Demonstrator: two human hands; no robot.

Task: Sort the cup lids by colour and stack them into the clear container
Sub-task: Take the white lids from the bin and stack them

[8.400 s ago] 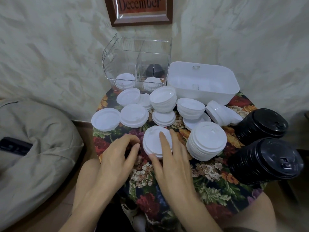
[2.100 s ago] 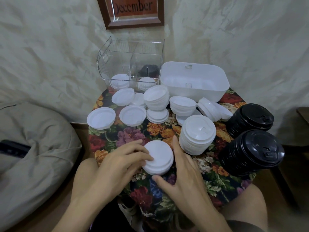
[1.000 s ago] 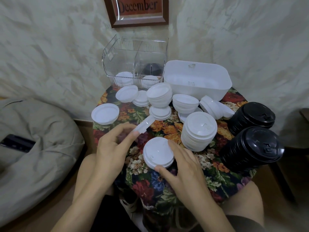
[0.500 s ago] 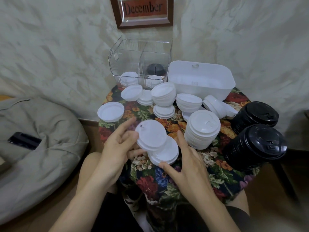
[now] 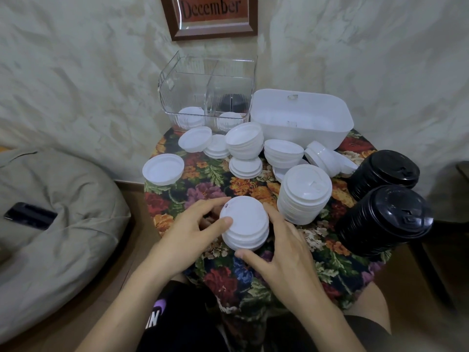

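Right, both hands are on the small white stack (image 5: 243, 222), which sits near the near edge of the table (image 5: 208, 174). The left hand (image 5: 189, 240) curls round its left side, thumb resting on the top lid's rim. The right hand (image 5: 286, 252) cups the right side, thumb hooked round the near face. The job here looks like squaring up: turn the lids a touch, press evenly so the rims nest, and grip low so the bottom ones come along. Then it can go as one block to the clear container (image 5: 208, 92) at the far edge, where white lids already lie in the left compartment. Mind the tall white stack (image 5: 304, 194) just beside the right hand: one nudge could topple it.
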